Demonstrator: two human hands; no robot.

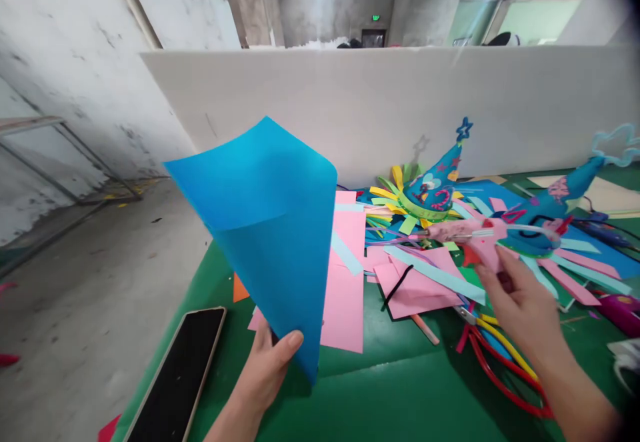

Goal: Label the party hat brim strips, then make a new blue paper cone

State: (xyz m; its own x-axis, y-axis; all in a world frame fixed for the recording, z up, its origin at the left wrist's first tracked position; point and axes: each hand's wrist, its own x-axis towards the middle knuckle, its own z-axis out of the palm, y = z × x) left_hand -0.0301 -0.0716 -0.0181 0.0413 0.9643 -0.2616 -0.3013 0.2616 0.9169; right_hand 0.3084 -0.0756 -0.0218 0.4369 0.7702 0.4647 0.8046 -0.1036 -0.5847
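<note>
My left hand point(273, 362) grips a large blue paper cone point(273, 249) near its narrow end, thumb on the outside. The cone's tip points down and its wide mouth faces up. On the right, my right hand point(523, 295) is closed around the handle of a pink hot glue gun point(470, 232), whose nozzle points left toward the cone but stays apart from it. Beneath the glue gun lie pink paper sheets point(425, 289) and light blue strips. Scissors point(500, 355) with red and yellow handles rest below my right hand.
Two decorated blue party hats, one at the back point(433, 189) and one at right point(543, 215), stand among paper strips. A phone point(180, 369) lies at the left edge of the green table point(400, 395). A white partition point(370, 109) rises behind.
</note>
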